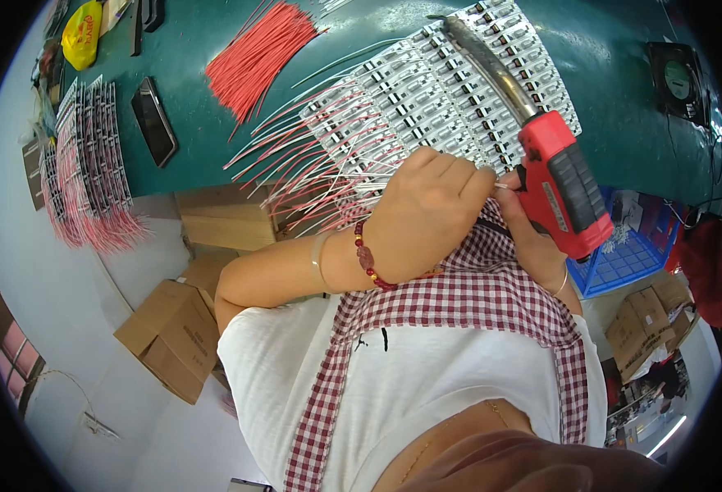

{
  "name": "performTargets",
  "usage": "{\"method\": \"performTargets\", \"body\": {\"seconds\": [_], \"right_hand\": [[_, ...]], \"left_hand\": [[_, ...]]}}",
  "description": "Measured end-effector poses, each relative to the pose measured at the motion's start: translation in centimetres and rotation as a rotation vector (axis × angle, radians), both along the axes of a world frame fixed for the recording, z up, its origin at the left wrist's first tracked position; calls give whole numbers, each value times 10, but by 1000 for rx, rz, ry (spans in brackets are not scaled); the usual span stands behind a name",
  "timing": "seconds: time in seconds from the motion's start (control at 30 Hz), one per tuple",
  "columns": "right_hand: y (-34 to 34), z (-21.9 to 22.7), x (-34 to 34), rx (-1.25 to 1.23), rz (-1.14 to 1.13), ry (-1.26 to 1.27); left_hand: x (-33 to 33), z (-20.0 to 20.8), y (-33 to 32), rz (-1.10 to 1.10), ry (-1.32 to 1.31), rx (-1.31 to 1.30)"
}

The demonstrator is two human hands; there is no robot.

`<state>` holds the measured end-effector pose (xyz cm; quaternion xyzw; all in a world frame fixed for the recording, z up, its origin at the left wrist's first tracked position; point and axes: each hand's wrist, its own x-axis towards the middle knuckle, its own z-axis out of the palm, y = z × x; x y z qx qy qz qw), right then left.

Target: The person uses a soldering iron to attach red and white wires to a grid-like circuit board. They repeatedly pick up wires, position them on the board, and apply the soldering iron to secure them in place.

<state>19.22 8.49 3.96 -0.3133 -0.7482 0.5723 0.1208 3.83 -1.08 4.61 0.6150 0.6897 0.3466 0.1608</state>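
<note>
1. Rows of small dark parts with pink-red wire ends (94, 168), far left of left hand, at table edge.
2. Black rectangular phone with glossy screen (154, 123), left of left hand, beyond its forearm, on dark green table (176, 156).
3. Brown cardboard box (172, 340), below left forearm, lower than table.
4. Loose bundle of thin red wires (262, 53), beyond left hand, to its left.
5. White panels with rows of small silver-and-black parts (427, 102), just beyond left hand; red and white wires fan out from their left side.
6. Left hand (436, 197): back up, fingers curled together, tips hidden; can't tell what they pinch.
7. Short thin white piece (500, 185), right beside left knuckles, at right fingertips.
8. Right hand (529, 234): thumb and finger pinching the white piece; remaining fingers hidden.
9. Red-and-black gun-shaped tool with curved metal tube (562, 184), overlapping right hand, tube pointing away over panels. Grip unclear.
10. Blue plastic lattice crate (603, 275), right of right hand, lower than table.
</note>
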Motion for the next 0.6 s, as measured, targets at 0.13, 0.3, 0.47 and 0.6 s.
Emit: {"method": "performTargets", "body": {"seconds": [0.13,0.3,0.47,0.6], "right_hand": [[-2,-2,-1,-106,-114,115],[-3,-1,-1,-222,-308,169],[12,-12,32,-273,-392,183],[9,-27,54,-337,-409,133]], "left_hand": [[0,1,-4,0,19,11],[-12,-12,2,70,133,121],[-59,-44,12,116,416,148],[-62,-58,19,47,458,178]]}}
